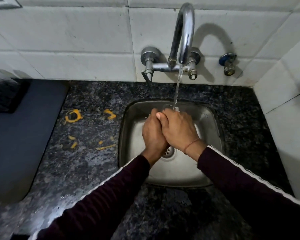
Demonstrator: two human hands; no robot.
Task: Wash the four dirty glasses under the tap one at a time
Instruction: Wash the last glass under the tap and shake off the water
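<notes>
Head view: both hands are curled together round one clear glass [168, 106]. The left hand [153, 134] wraps it from one side and the right hand [178, 130] from the other, over the sink [213, 135]. Only the rim of the glass peeks out above the fingers. Water from the tap [184, 32] runs onto it. So one glass is being washed now. No other glasses show near the sink, so I cannot tell how many are left.
</notes>
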